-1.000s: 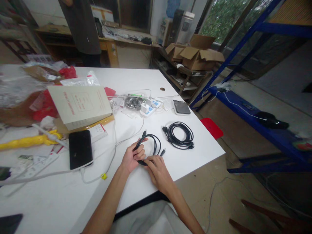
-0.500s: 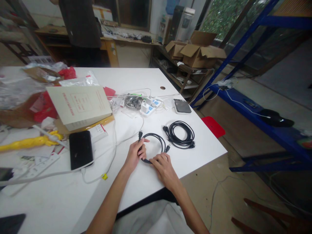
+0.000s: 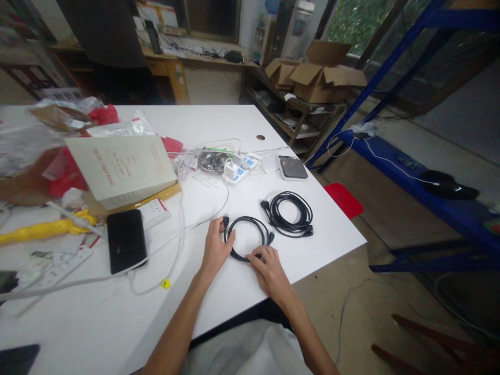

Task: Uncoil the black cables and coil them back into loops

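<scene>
Black cable (image 3: 250,219) forms a smooth, round coil, pinched in the grip of the left hand (image 3: 214,245) and right hand (image 3: 270,268).

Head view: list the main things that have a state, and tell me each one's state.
Near black cable, coiled, touched by the left hand and right hand
Far black cable, coiled, lying on the table
Phone, lying flat, screen dark
Power strip, with a white plug in it
Cardboard box, flaps open

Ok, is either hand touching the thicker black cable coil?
No, the left hand and right hand are both at the thinner coil, apart from the thicker coil.
</scene>
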`<move>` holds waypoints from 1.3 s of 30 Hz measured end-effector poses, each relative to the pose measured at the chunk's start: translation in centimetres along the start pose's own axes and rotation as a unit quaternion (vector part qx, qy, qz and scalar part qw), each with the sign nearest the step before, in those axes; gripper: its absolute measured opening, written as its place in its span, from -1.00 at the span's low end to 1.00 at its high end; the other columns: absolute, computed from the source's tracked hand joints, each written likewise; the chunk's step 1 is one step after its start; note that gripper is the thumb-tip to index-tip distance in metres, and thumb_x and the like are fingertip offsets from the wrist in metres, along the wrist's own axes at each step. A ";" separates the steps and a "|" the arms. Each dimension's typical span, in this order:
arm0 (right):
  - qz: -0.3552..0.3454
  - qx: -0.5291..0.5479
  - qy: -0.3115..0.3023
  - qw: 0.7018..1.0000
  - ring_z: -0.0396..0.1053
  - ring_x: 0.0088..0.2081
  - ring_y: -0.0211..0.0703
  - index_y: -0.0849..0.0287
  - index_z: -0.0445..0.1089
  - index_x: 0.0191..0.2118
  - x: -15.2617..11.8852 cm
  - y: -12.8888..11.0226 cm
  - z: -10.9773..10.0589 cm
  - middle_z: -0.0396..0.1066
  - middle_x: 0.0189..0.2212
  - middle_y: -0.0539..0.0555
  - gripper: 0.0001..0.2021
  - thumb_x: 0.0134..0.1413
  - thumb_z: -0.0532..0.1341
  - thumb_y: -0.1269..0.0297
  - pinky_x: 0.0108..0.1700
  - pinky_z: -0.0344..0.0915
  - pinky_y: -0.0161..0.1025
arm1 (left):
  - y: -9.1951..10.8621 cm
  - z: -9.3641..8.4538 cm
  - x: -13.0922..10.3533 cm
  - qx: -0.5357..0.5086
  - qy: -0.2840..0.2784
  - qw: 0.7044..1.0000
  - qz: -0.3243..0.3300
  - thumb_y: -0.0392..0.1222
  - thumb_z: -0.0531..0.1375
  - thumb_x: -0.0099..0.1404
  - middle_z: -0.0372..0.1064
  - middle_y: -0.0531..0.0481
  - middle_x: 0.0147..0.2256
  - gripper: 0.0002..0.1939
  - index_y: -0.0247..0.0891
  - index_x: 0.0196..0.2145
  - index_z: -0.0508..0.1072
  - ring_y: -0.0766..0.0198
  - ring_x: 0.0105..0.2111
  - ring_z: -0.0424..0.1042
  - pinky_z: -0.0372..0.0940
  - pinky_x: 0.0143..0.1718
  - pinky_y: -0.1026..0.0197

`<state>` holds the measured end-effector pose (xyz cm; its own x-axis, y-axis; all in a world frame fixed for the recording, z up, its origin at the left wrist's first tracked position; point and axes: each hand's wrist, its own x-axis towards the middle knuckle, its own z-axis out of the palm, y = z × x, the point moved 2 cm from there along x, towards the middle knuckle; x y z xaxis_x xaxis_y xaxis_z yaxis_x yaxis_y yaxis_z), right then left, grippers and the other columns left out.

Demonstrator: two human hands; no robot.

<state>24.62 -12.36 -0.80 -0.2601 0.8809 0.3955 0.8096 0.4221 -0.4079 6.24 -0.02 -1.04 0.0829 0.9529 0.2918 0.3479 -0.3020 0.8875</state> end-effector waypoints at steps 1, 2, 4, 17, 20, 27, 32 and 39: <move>0.003 0.006 0.002 1.000 0.34 0.09 0.04 0.10 0.42 0.22 0.0 0.0 0.0 0.41 0.01 0.21 -0.62 0.38 0.19 0.53 0.14 0.36 0.08 | -0.1 0.1 0.0 0.004 0.004 1.000 0.009 -0.18 0.30 0.36 0.43 -0.18 0.02 -0.55 -0.18 0.18 0.39 0.06 -0.03 0.47 0.44 0.03 -0.02; 0.008 0.011 0.004 1.000 0.34 0.11 0.05 0.10 0.42 0.22 0.1 0.0 0.0 0.40 0.03 0.22 -0.62 0.38 0.19 0.52 0.15 0.37 0.08 | -0.2 0.1 -0.1 0.007 0.008 1.000 0.020 -0.19 0.29 0.37 0.41 -0.19 0.05 -0.52 -0.18 0.22 0.36 0.06 0.00 0.46 0.45 0.04 -0.02; 0.018 0.019 0.009 1.000 0.33 0.15 0.07 0.08 0.41 0.22 0.2 0.0 -0.2 0.38 0.06 0.23 -0.64 0.39 0.20 0.49 0.16 0.37 0.11 | -0.3 0.2 -0.2 0.014 0.016 0.999 0.040 -0.23 0.27 0.38 0.38 -0.22 0.10 -0.46 -0.16 0.28 0.32 0.05 0.05 0.46 0.46 0.06 -0.03; 0.061 0.036 0.048 0.996 0.31 0.19 0.15 0.09 0.37 0.19 0.2 0.1 -0.9 0.34 0.13 0.27 -0.65 0.36 0.32 0.24 0.20 0.37 0.20 | 0.8 -0.2 -0.1 0.024 0.008 0.998 0.056 -0.28 0.23 0.41 0.40 -0.16 0.10 -0.61 -0.11 0.16 0.42 0.01 0.14 0.38 0.39 0.15 -0.08; 0.082 0.032 0.060 0.994 0.30 0.21 0.18 0.09 0.38 0.19 0.3 0.2 -1.0 0.32 0.16 0.29 -0.61 0.33 0.36 0.16 0.21 0.36 0.22 | 0.8 -0.3 0.0 0.026 0.006 0.998 0.055 -0.28 0.23 0.42 0.42 -0.16 0.08 -0.65 -0.11 0.13 0.44 0.01 0.13 0.40 0.36 0.18 -0.10; 0.127 0.001 0.103 0.987 0.20 0.35 0.33 0.05 0.30 0.29 0.0 0.7 -0.6 0.21 0.31 0.36 -0.38 0.24 0.42 -0.04 0.29 0.28 0.36 | 1.1 -0.4 0.0 0.028 0.006 0.997 0.066 -0.35 0.16 0.42 0.45 -0.15 0.08 -0.65 -0.11 0.11 0.47 0.01 0.16 0.40 0.28 0.26 -0.14; 0.154 -0.025 0.109 0.982 0.17 0.41 0.36 0.08 0.15 0.42 -0.3 1.3 0.0 0.17 0.37 0.41 -0.21 0.23 0.41 -0.12 0.33 0.24 0.38 | 1.1 -0.4 0.1 0.019 -0.012 0.998 0.062 -0.44 0.11 0.36 0.47 -0.14 0.13 -0.54 -0.12 0.14 0.48 0.02 0.20 0.40 0.26 0.31 -0.15; 0.122 -0.009 0.089 0.989 0.18 0.42 0.31 0.09 0.03 0.50 -0.1 1.2 -0.1 0.23 0.36 0.38 -0.19 0.31 0.37 -0.02 0.34 0.26 0.34 | 0.8 -0.2 0.1 0.030 -0.023 0.997 0.069 -0.49 0.08 0.30 0.50 -0.13 0.12 -0.47 -0.12 0.12 0.51 0.01 0.19 0.41 0.27 0.32 -0.19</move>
<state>25.64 -11.94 -1.24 0.0383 0.9037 0.4264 0.8467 0.1972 -0.4942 6.32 -0.17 -0.17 0.1762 0.9034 0.3908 0.3846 -0.4287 0.8175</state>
